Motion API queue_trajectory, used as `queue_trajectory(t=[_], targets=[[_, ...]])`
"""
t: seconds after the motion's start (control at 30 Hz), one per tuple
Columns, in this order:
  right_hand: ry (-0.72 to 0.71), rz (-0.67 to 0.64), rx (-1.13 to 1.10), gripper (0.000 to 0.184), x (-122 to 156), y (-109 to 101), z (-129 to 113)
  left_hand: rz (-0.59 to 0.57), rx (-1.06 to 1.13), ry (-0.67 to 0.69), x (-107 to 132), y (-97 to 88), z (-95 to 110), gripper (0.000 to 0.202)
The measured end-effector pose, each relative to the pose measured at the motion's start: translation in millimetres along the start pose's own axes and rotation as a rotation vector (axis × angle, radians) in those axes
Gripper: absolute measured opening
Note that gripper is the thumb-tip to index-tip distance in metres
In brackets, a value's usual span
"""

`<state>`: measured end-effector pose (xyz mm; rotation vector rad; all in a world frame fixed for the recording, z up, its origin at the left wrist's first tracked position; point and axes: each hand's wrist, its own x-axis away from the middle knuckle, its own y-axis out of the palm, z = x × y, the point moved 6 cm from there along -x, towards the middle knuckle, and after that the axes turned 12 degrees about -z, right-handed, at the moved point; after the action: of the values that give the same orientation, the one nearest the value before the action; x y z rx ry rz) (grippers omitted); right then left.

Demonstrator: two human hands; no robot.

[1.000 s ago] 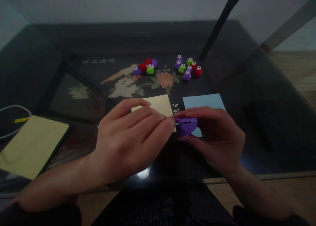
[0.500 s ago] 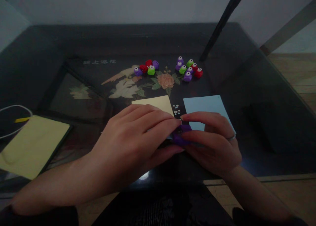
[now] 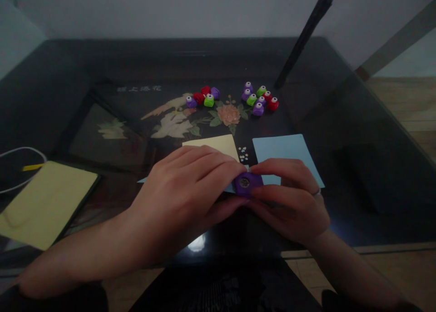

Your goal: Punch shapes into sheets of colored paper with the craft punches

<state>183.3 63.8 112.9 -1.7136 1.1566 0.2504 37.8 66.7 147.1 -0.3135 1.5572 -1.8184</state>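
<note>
A small purple paper punch rests low over the dark glass table, its round button face up. My right hand pinches it from the right with fingers and thumb. My left hand grips a pale blue paper slip that runs into the punch; a corner of that slip pokes out to the left. A yellow sheet and a light blue sheet lie just behind the hands, with tiny punched paper bits between them.
Two clusters of small purple, red and green punches sit further back on the flower painting. A yellow pad and a white cable lie at the left. A black rod leans at the back right.
The punch has been lowered from its raised, sideways hold and turned so its round button faces up. Both hands have sunk closer to the table.
</note>
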Motion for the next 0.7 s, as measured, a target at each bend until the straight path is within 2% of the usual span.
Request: queue_trajectory(t=[0.1,0.2,0.27,0.37,0.53,0.63,0.7], targets=[[0.038,0.011,-0.14,0.033,2,1,4,-0.005,-0.003,-0.003,1,-0.4,-1,0.014],[0.134,0.082,-0.423,0.043,4,0,14,-0.045,-0.008,-0.009,1,2.4,-2,0.015],[0.196,0.136,-0.595,0.043,4,0,19,-0.059,-0.012,-0.004,2,4.0,-1,0.016],[0.243,0.155,-0.715,0.038,2,1,22,-0.076,-0.003,0.01,2,6.2,-1,0.017],[0.165,0.143,-0.688,0.041,-1,-1,19,-0.138,0.014,0.009,1,11.2,-1,0.02],[0.07,0.107,-0.487,0.038,-1,-6,12,-0.138,0.01,0.049,1,12.0,2,0.019],[0.026,0.007,-0.346,0.031,2,-6,5,-0.142,-0.002,0.082,2,12.6,5,0.019]])
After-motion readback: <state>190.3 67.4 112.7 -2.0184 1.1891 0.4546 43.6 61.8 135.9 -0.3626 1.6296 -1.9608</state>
